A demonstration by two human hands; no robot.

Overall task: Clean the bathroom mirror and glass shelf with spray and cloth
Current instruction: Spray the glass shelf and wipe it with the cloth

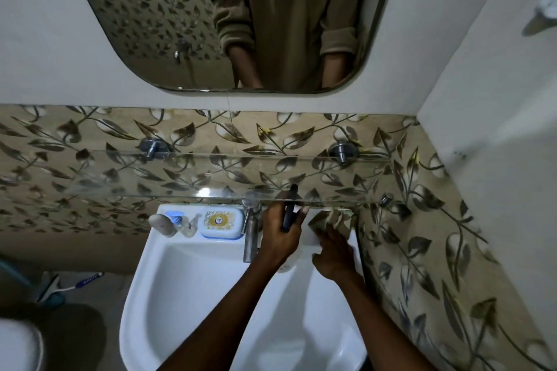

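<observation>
The left hand grips a dark slim object, perhaps the spray, though I cannot make out a nozzle; its tip pokes above the front edge of the glass shelf. The right hand reaches with loosely spread fingers toward the patterned cloth, bunched on the basin's back right corner beneath the shelf; whether it touches it I cannot tell.

The mirror hangs above on the wall, well apart from both hands. Below, the white basin carries a steel tap, a soap box and small bottles.

Risk, as I judge it: both hands work right under the shelf's edge, so a quick lift could knock it. A careless sweep could tip the bottles into the basin.
</observation>
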